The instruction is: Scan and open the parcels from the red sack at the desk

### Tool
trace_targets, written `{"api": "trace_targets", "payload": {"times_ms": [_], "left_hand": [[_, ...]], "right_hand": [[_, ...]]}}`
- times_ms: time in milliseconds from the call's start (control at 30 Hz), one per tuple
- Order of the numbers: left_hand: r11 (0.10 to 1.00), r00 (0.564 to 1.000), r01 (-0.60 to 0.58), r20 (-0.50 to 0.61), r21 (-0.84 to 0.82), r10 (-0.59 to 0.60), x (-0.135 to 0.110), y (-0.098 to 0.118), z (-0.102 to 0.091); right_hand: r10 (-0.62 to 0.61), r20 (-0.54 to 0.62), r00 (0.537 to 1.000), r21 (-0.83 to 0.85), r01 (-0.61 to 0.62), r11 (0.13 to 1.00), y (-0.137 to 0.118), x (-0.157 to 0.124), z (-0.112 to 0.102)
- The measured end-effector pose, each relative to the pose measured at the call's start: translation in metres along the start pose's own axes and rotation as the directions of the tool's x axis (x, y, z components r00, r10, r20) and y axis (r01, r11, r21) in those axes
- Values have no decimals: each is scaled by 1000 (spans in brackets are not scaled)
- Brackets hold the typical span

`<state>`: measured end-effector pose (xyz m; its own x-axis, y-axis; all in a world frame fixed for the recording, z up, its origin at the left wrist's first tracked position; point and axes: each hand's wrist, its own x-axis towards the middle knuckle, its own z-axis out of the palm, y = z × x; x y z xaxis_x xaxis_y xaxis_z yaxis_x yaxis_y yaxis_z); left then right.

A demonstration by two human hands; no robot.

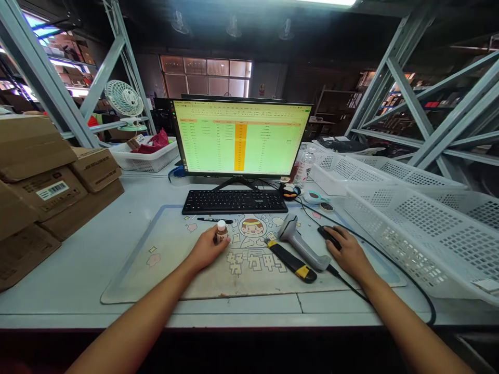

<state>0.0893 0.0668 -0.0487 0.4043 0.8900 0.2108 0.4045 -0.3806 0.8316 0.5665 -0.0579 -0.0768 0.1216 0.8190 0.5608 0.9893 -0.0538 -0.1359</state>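
Note:
My left hand (207, 249) rests on the printed desk mat (249, 270), its fingers closed round a small brown bottle with a white cap (221, 230) that stands upright. My right hand (348, 253) lies over a black mouse (329, 236) at the mat's right edge, fingers curled on it. Between the hands lie a grey barcode scanner (302, 244) and a black-and-yellow utility knife (290, 261). A black pen (213, 220) lies just beyond the bottle. Behind it are a black keyboard (234, 201) and a monitor (240, 138) showing a green spreadsheet.
Cardboard boxes (42, 187) are stacked at the left. White perforated baskets (421, 228) fill the right side of the table. A basket with red items (146, 153) and a small fan (125, 104) stand behind left. A plastic bottle (305, 165) and tape rolls (316, 197) sit near the monitor.

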Motion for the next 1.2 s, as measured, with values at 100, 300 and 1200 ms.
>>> {"api": "trace_targets", "payload": {"times_ms": [100, 300, 1200], "left_hand": [[1000, 1000, -1, 1, -2, 1, 0, 0, 0], [1000, 1000, 5, -5, 3, -5, 0, -1, 0], [999, 998, -39, -43, 23, 40, 1, -2, 2]], "right_hand": [[13, 7, 1000, 4, -13, 1000, -1, 0, -1], [19, 0, 1000, 20, -19, 1000, -2, -1, -1], [-50, 33, 998, 77, 47, 996, -1, 0, -3]]}}
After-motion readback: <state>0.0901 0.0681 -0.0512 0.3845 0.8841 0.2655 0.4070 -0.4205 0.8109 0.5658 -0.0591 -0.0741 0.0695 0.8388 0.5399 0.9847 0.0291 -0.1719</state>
